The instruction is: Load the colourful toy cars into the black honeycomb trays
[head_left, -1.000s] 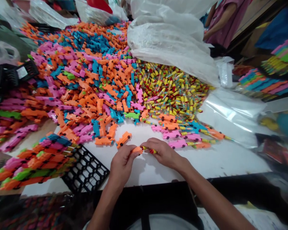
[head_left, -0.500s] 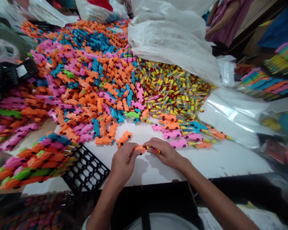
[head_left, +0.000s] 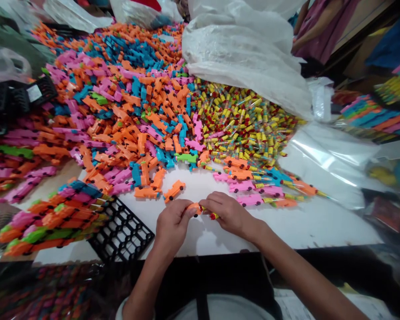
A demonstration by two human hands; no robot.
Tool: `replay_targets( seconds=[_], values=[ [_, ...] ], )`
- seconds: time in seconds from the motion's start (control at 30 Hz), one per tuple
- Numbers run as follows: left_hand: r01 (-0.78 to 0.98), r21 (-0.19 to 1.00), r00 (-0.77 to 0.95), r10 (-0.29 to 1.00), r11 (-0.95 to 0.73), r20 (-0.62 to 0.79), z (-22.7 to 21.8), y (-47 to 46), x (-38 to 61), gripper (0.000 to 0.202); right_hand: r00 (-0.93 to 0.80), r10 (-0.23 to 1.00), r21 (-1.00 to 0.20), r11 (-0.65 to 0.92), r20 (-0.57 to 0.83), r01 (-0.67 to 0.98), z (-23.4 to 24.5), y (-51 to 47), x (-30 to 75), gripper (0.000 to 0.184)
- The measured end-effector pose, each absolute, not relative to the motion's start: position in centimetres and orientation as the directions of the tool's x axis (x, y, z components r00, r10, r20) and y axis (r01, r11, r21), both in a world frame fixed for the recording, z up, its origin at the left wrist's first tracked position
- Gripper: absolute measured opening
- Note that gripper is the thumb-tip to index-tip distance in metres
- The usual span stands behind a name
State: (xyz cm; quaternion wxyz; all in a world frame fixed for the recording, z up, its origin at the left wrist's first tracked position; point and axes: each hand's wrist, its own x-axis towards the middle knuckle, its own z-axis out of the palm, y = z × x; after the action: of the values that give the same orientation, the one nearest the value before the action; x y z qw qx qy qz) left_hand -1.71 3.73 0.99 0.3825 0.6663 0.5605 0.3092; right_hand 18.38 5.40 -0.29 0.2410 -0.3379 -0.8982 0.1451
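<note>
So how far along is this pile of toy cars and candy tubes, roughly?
Done: a short row of cars with tubes fitted lies on the white table, and more stacked on the black tray. In hand: the left hand holds an orange car while the right hand pushes a tube into it. Left: the big heaps of loose cars and tubes, so most remains.

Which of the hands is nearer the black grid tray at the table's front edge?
Left. The left hand sits just right of the black grid tray, pinching an orange toy car. The right hand is farther right, beyond the left one.
</note>
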Motion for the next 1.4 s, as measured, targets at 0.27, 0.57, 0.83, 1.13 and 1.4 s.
replay_targets(
  seconds=[0.27, 0.57, 0.83, 1.13, 1.4],
  values=[
    [0.335, 0.918, 0.185, 0.941, 0.212, -0.284, 1.6, 3.7, -1.4, 0.024, -0.756, 0.629, -0.243, 0.774, 0.181, 0.585, -0.1, 4.8, 18.4, 0.009],
    [0.339, 0.882, 0.196, 0.893, 0.326, -0.405, 1.6, 3.7, -0.8, 0.027, -0.807, 0.575, -0.133, 0.817, 0.135, 0.561, -0.2, 5.1, 18.5, 0.013],
    [0.545, 0.838, 0.166, 0.978, 0.018, -0.129, 2.3, 3.6, -0.8, 0.025, -0.688, 0.622, -0.019, 0.746, 0.374, 0.665, -0.6, 4.1, 18.0, 0.018],
    [0.469, 0.857, 0.281, 0.885, 0.212, -0.372, 1.9, 3.9, -1.5, 0.026, -0.839, 0.484, -0.029, 0.870, 0.249, 0.493, -0.4, 4.9, 18.5, 0.024],
    [0.479, 0.878, 0.311, 0.932, 0.019, -0.189, 1.9, 3.6, -0.9, 0.014, -0.626, 0.670, -0.219, 0.733, 0.400, 0.644, -1.4, 4.2, 18.9, 0.018]
  ],
)
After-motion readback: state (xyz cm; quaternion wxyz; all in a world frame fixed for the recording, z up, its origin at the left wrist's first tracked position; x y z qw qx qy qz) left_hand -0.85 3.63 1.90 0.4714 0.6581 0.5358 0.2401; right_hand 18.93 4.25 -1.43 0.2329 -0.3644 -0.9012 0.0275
